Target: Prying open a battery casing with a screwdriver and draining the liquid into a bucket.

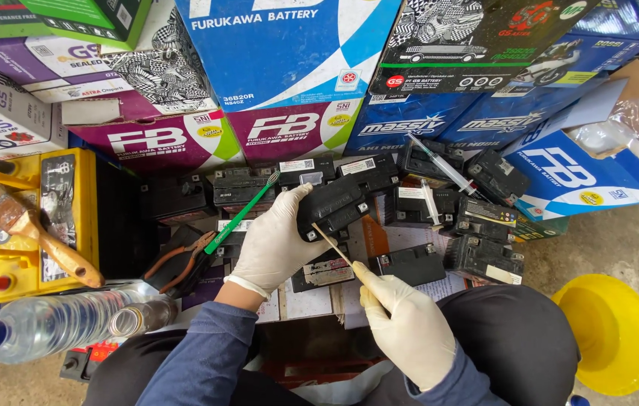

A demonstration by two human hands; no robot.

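- The left hand, in a white glove, grips a small black box-shaped battery at the centre of the frame; its fingers are curled shut around the near end of the case, holding it tilted above the other batteries.
- The right hand, also gloved, has its fingers pinched closed on a thin pale wooden stick, whose far tip touches the underside edge of the held battery.
- Judged risk: the stick looks slender, so pressing it hard against the case could snap it or make it skid off towards the left glove.
- Judged risk: the battery is held only at one end; a loose grip could let it drop onto the cluster of small black batteries lying just below and to the right.
- Judged risk: if the case leaks, fluid could reach the gloves or the papers under the batteries; no leak is visible.
- The held battery looks matt black and dusty, with small light-coloured terminals at its lower edge and a slightly scuffed top.
- A green-handled toothbrush lies just left of the left hand, beside orange-handled pliers.
- A yellow battery case with a worn paintbrush sits at the left, a clear plastic bottle at the lower left, and a yellow funnel at the lower right.
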